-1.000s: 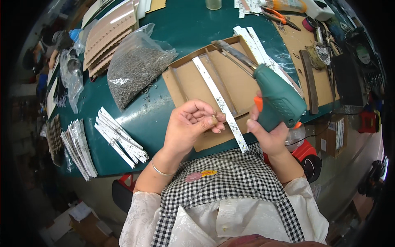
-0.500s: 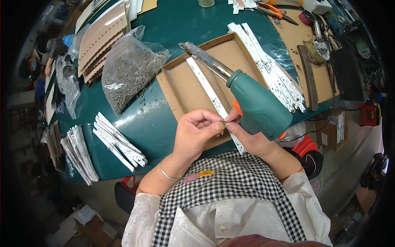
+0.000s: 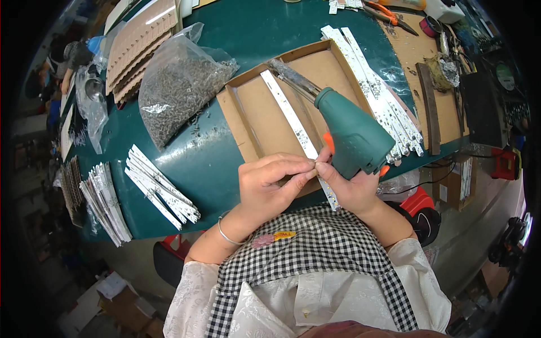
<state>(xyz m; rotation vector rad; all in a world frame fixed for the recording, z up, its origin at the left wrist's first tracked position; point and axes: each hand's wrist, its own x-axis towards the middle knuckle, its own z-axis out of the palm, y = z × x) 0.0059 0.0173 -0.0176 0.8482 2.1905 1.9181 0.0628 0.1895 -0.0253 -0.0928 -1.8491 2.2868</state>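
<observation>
The white strip [image 3: 288, 111], dotted with small parts toward its near end, lies slantwise across the shallow cardboard tray [image 3: 333, 74], its near end reaching past the tray toward our apron [image 3: 304, 239]. Over its lower part, our left hand [image 3: 275, 183] has finger and thumb drawn together in a narrow pinch, meeting the right thumb; we cannot tell whether something tiny sits between them. Our right hand [image 3: 354, 192] is wrapped around the grip of the green soldering gun [image 3: 356, 130], near its orange trigger [image 3: 329, 142]. The gun's metal barrel slants over the tray toward the strip's far end, and its body blocks our view of the tray's near right corner; our fingers cover some of the strip.

Just right of the tray we see a fan of white strips [image 3: 378, 98], then a dark bar [image 3: 429, 110] on a brown board [image 3: 409, 50], with orange-handled pliers [image 3: 391, 18] at its far end. On the left a clear bag [image 3: 179, 90] bulges with small metal pieces, some spilled beside it. Tan sheets [image 3: 142, 46] are stacked beyond, and two bundles of strips [image 3: 160, 190] lie nearer us.

Everything rests on a glossy green table [image 3: 265, 34]. Below its right edge are a red-and-black seat [image 3: 421, 213] and a cardboard box [image 3: 445, 190] on the floor; the room's edges are dim and blurred.
</observation>
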